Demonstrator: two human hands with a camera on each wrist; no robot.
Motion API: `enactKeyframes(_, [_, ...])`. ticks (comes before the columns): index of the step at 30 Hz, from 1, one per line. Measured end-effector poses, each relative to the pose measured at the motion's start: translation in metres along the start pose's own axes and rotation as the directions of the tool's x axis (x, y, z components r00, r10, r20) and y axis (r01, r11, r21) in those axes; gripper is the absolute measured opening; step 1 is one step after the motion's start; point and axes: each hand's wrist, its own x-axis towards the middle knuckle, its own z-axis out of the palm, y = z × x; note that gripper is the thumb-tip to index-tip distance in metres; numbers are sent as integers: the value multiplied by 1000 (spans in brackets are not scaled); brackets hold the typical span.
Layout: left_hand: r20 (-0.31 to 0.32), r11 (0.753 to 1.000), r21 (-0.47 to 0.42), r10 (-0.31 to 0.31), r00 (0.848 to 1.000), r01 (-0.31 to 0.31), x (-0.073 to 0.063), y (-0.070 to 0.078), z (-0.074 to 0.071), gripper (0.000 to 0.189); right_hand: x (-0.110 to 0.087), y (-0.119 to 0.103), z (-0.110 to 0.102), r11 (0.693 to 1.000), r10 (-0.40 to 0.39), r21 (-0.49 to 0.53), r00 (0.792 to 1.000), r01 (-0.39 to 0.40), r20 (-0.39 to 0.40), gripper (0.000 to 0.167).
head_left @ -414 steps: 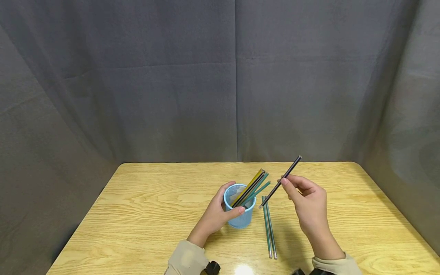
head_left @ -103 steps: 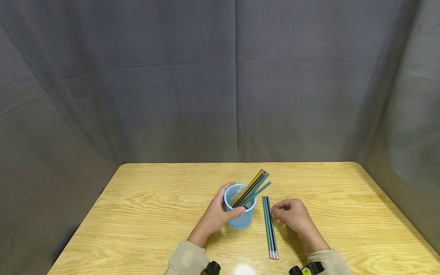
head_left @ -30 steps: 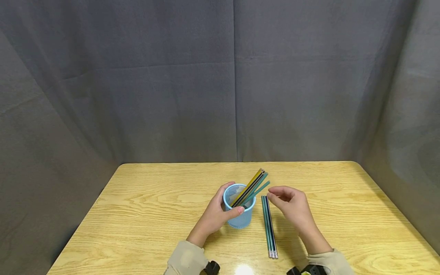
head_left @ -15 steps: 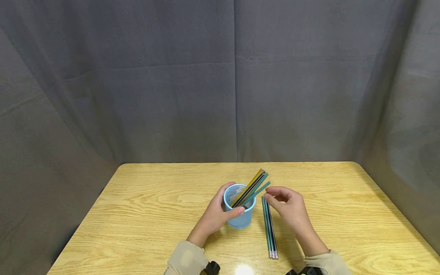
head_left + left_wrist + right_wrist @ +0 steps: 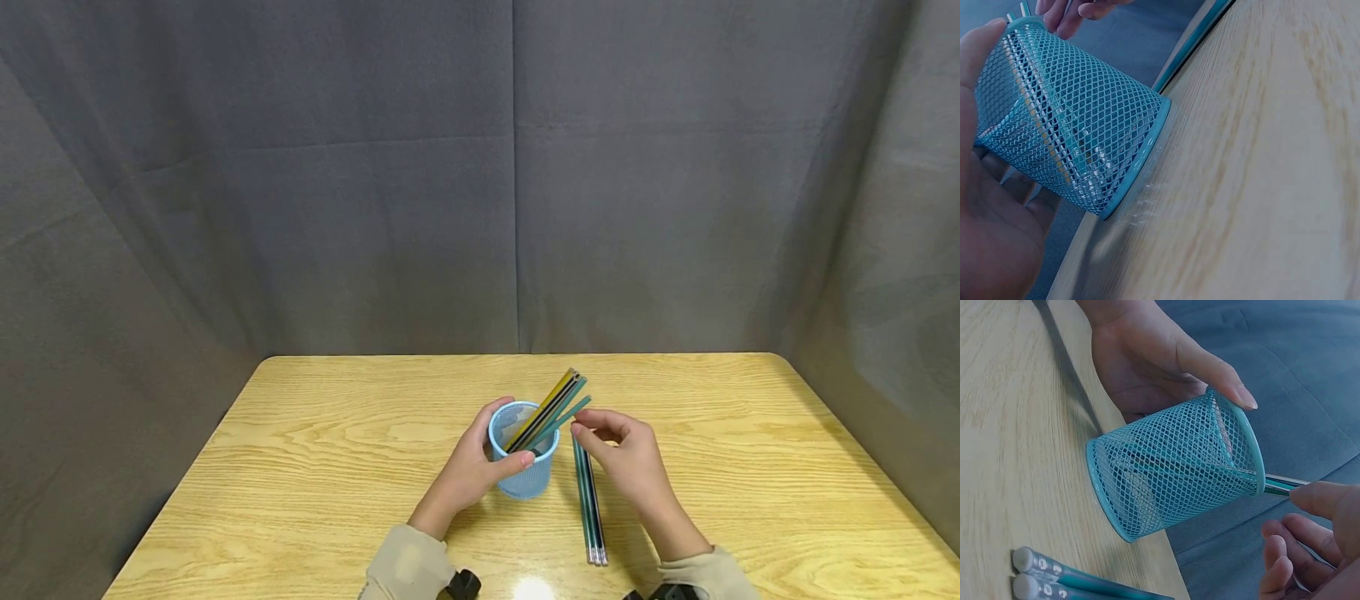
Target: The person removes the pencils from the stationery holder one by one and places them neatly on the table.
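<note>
Snugly, the left hand [image 5: 474,471] curls round the blue mesh cup [image 5: 525,482] on the counter [image 5: 315,500]. Inside the cup, pencils [image 5: 546,417] lean rightward. Just right of the cup lie loose pencils [image 5: 588,508]; beyond, the right hand [image 5: 632,457] reaches toward its rim, fingers bent, hold unclear.

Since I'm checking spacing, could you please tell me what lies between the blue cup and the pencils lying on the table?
Only a bare strip of wooden tabletop lies between the cup and those pencils; the head view shows it.
</note>
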Motion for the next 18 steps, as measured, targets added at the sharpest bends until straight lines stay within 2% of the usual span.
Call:
enactKeyframes(14, [-1,1000,-8,1,1000,-1,0,0,0,78,-1,3,8,1000,-14,23,1000,14,21,23])
enactKeyframes(18, [9,1000,-31,2,1000,-2,-2,8,0,79,-2,4,10,1000,-20,9,999,19,28,23])
